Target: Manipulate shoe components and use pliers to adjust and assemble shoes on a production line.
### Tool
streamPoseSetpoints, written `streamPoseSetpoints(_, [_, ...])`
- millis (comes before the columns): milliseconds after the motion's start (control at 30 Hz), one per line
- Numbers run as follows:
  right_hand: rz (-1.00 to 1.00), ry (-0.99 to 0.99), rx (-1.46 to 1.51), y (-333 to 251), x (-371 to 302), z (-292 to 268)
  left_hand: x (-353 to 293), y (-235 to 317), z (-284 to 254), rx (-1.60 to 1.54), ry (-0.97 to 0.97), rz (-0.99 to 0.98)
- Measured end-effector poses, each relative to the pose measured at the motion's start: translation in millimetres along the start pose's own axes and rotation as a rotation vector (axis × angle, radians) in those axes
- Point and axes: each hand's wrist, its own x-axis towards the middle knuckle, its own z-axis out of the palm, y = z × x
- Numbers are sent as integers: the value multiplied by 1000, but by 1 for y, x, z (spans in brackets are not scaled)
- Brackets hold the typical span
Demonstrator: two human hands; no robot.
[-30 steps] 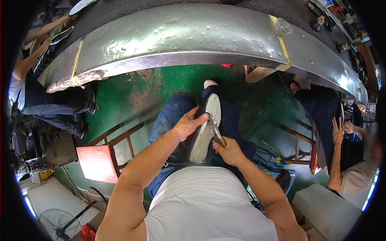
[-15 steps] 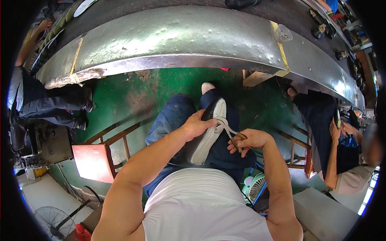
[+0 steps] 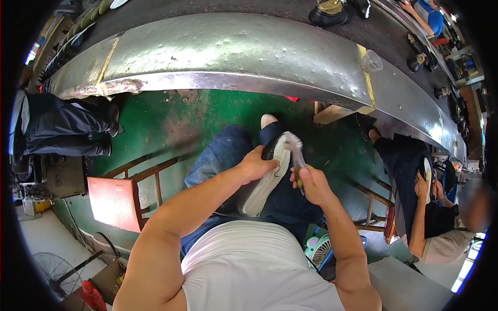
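Note:
A dark shoe (image 3: 267,182) lies across my lap with its pale underside up and its toe pointing away from me. My left hand (image 3: 255,166) grips it at the near-left side of the front part, the thumb pressed on the underside. A thin dark thread or cord lies on the underside by that thumb. In my right hand (image 3: 314,185) is a pair of pincers (image 3: 296,147), held by the handles with the fist closed round them. The metal head is raised near the shoe's toe and smeared by motion; whether it touches the shoe I cannot tell.
A metal-edged conveyor bench (image 3: 233,49) runs across in front, with dark shoes (image 3: 328,14) and a clear plastic cup (image 3: 371,61) on it. Stools (image 3: 114,201) stand at both sides. A small green fan (image 3: 317,249) is by my right hip. A co-worker (image 3: 436,217) sits at right.
My right hand has moved forward and closed round the pincers' handles, and their head has swung up toward the toe. Earlier the handles were spread in loose fingers. Shoes have shifted along the bench.

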Motion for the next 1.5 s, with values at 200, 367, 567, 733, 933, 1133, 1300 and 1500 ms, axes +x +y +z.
streamPoseSetpoints(200, [226, -43, -271, -20, -4, -13, 2, -1, -7, 0, -84, 6])
streamPoseSetpoints(367, [260, -278, -246, -23, -47, -14, 6, -2, -16, -149, -158, -38])
streamPoseSetpoints(567, [7, -290, -625, -31, -55, 19, 16, -4, -12, -185, -233, -33])
streamPoseSetpoints(733, [-45, -259, -1083, -60, -47, 43, 19, -18, -7, -142, -159, -13])
streamPoseSetpoints(933, [-59, -112, -645, -12, -36, 51, -5, -3, -20, -336, -187, -24])
streamPoseSetpoints(1133, [145, -100, -539, -8, -68, 51, -13, -17, -6, -185, -161, 125])
streamPoseSetpoints(1300, [79, -33, -560, 5, -72, 49, -31, -28, -13, -348, -354, 113])
streamPoseSetpoints(1500, [-133, 0, -903, 3, -92, 73, -26, -30, 5, -159, -183, 73])
